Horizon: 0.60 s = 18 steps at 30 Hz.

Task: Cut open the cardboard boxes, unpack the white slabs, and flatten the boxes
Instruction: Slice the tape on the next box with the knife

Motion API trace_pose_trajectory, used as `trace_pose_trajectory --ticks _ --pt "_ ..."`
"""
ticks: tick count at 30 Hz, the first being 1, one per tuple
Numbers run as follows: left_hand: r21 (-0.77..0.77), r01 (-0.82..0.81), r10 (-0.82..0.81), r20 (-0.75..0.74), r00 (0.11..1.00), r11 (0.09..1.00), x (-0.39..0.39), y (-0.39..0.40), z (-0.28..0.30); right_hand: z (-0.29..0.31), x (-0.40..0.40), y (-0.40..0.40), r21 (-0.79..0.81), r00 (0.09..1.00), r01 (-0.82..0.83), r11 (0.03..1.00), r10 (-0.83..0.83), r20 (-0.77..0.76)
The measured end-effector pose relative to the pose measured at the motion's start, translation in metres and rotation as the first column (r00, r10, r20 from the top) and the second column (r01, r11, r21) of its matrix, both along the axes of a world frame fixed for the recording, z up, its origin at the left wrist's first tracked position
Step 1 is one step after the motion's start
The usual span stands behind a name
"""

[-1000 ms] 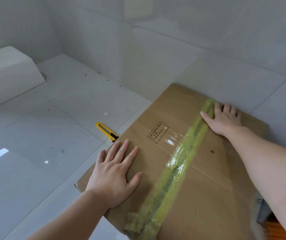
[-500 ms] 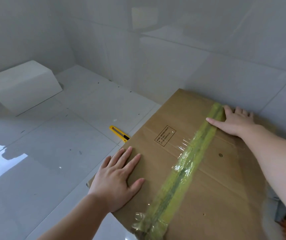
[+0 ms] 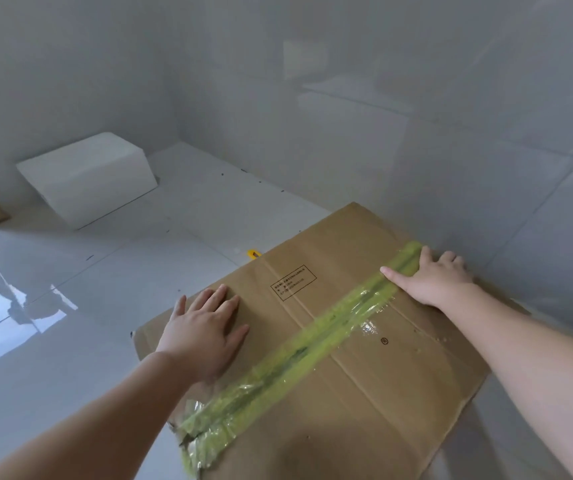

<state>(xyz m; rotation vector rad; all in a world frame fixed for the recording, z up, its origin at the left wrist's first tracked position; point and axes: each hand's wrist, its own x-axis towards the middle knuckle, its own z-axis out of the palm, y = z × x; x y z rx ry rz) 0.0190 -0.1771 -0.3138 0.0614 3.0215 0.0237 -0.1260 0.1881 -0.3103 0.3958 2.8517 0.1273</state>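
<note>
Two bare hands press flat on a cardboard box (image 3: 330,341) that lies flattened on the glossy pale tiled floor (image 3: 105,306), its far right corner close to the tiled wall (image 3: 416,150). Left hand (image 3: 205,332): palm down, fingers straight and slightly spread, resting on the box's near left part, close to its left edge. Right hand (image 3: 434,278): palm down on the far right part, thumb stretched out across the tape, the other fingers reaching to the far edge of the box, where their tips are hard to make out.

Brown corrugated card forms the box, marked by fold creases that cross its upper face. One broad strip of yellow-green tape (image 3: 299,355), covered with shiny clear film, runs diagonally from the near left edge to the far right edge; its near end is crumpled and torn. A small black printed label (image 3: 293,282) in a rectangular frame sits far of the tape, between the two hands; its text is too small to read. A small round printed mark (image 3: 384,340) lies on the near side of the tape.

Just past the box's far left edge, the yellow tip of a utility knife (image 3: 253,253) shows on the floor. A white slab-like block (image 3: 87,178) rests against the wall at far left, well apart from the box.
</note>
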Motion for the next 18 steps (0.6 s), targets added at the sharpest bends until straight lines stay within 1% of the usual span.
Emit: trace_pose_trajectory --ticks 4,8,13,18 --pt "0.024 -0.033 0.033 0.008 0.999 0.999 0.014 -0.023 -0.003 0.003 0.04 -0.027 0.061 0.996 0.035 0.998 -0.04 0.085" --pt "0.001 -0.084 0.084 0.021 0.996 0.997 0.021 -0.052 0.0 0.005 0.068 -0.059 0.062 0.992 0.015 0.998 -0.022 0.121" --pt "-0.03 -0.229 0.231 0.079 0.97 0.973 0.029 -0.093 0.006 0.009 0.101 -0.108 0.042 0.977 -0.098 0.994 0.088 0.194" --pt "-0.007 -0.411 0.41 0.093 0.908 0.912 0.048 -0.13 0.001 0.011 0.136 -0.157 0.049 0.939 -0.25 0.967 0.23 0.256"
